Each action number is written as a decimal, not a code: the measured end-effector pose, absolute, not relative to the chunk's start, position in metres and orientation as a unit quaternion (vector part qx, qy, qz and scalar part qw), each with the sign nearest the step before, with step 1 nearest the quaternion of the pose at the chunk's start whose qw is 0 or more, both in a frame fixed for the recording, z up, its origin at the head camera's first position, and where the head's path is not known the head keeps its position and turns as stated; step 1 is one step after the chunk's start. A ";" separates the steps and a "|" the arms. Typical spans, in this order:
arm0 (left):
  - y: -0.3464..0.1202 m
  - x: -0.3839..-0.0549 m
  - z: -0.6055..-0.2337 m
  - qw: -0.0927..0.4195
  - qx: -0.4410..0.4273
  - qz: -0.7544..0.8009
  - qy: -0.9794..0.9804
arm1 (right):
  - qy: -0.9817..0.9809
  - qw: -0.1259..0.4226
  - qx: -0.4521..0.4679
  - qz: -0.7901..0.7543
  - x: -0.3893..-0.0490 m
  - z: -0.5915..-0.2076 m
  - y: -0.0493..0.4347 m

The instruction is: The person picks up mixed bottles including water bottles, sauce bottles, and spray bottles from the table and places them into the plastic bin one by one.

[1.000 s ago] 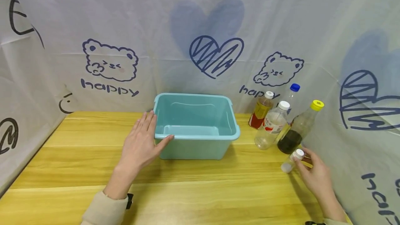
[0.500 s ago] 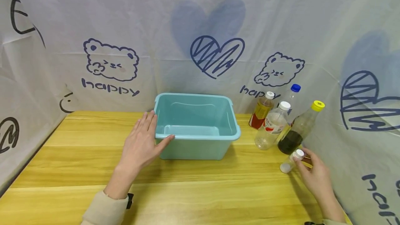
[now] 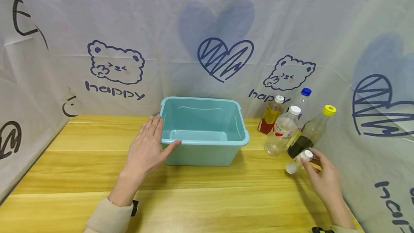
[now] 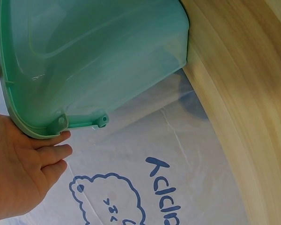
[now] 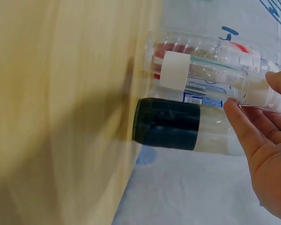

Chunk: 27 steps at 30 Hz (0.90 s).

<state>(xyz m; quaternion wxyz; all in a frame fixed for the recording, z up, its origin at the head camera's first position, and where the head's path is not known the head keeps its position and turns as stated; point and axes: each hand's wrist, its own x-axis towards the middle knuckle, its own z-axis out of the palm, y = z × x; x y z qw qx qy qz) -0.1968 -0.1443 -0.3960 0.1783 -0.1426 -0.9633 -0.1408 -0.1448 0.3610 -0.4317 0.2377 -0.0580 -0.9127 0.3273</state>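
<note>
My left hand (image 3: 145,146) rests with straight fingers along the left side of the teal plastic bin (image 3: 200,154), its thumb on the front rim. In the left wrist view, the fingers (image 4: 54,154) lie against the bin's outer side. At the right, my right hand (image 3: 324,179) pinches a small clear bottle with a white cap (image 3: 299,161) near its neck. This bottle leans, and its white base (image 5: 174,70) is off the table in the right wrist view. Just behind it stands a yellow-capped bottle with dark liquid (image 3: 300,145).
Near the back right stand a clear white-capped bottle (image 3: 280,132), a bottle of reddish drink (image 3: 269,118) and a blue-capped bottle (image 3: 303,100). A printed white sheet (image 3: 174,71) hangs behind and beside the wooden table (image 3: 207,197).
The small bottle has risen off the table and tilted a little more, moving slightly up and left with my right hand. My left hand and the bin have stayed in place.
</note>
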 end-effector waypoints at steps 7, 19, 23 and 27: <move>-0.146 -0.196 -0.397 0.182 -0.141 -0.143 -0.963 | -0.902 0.275 -0.034 0.331 -0.148 -0.425 0.350; -0.147 -0.195 -0.396 0.188 -0.140 -0.139 -0.962 | -0.888 0.301 -0.008 0.348 -0.157 -0.411 0.326; -0.147 -0.195 -0.397 0.193 -0.142 -0.139 -0.961 | -0.880 0.312 0.010 0.359 -0.161 -0.406 0.321; -0.146 -0.196 -0.397 0.195 -0.143 -0.140 -0.960 | -0.876 0.317 0.016 0.363 -0.165 -0.402 0.317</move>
